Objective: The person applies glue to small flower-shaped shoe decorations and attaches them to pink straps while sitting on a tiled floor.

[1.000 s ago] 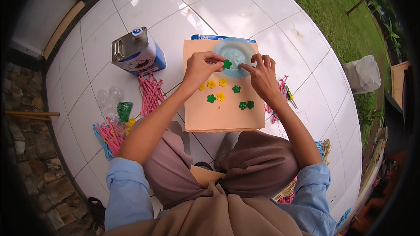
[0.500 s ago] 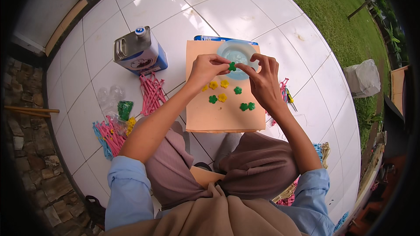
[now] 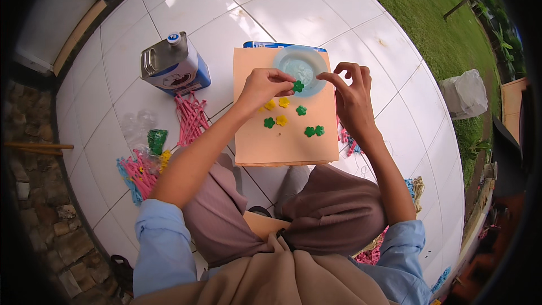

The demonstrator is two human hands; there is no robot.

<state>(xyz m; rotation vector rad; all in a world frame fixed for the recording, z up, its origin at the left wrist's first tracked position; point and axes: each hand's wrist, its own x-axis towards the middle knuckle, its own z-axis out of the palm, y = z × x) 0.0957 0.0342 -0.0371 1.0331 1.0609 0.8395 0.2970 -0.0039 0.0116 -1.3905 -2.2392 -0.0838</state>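
My left hand (image 3: 266, 90) is closed in a pinch on a small green plastic flower (image 3: 298, 86), held above the near rim of a pale blue bowl (image 3: 314, 87). To the right of the bowl, my right hand (image 3: 354, 95) is raised with bent fingers apart, and I see nothing in it. Both hands are over a peach-coloured board (image 3: 254, 146). Loose yellow flowers (image 3: 282, 120) and green flowers (image 3: 269, 122) lie on the board below my hands. The bowl, with whitish contents, stands at the board's far edge.
A blue and white metal can (image 3: 176, 68) stands at left on the white tiled floor. Bundles of pink strips (image 3: 192, 118) and a bag of green pieces (image 3: 157, 141) lie nearer. More bundles (image 3: 416, 189) lie at right. Beyond are a white sack (image 3: 464, 95) and grass.
My right hand has drawn away to the right from the green flower. My left hand still pinches the flower. The whole view has shifted slightly.
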